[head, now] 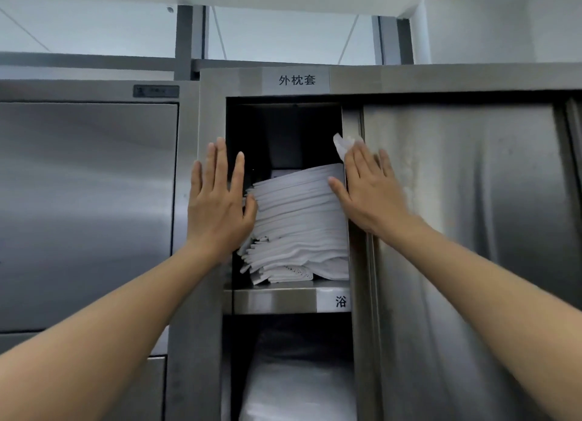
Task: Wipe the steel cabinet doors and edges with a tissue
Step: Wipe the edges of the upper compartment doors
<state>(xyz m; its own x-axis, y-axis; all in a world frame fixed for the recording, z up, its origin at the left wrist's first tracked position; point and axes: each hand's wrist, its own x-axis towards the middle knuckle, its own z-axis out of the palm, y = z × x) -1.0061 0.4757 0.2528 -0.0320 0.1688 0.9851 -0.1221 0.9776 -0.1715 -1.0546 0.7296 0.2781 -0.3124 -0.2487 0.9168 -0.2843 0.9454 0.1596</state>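
A tall steel cabinet [356, 77] fills the view, with its sliding door [472, 216] pushed right so the left bay is open. My right hand [371, 191] lies flat on the door's left edge [352, 128], pressing a crumpled white tissue [345, 143] under the fingertips. My left hand [217, 200] rests flat, fingers spread, on the cabinet's left frame post [201, 326], holding nothing. Streaks and droplets show on the door beside my right hand.
A stack of folded white linen [299, 225] sits on the upper shelf [274, 299]; a plastic-wrapped white bundle [296, 389] fills the bay below. A second steel cabinet [88, 200] stands at the left. Labels with characters mark the top rail and shelf edge.
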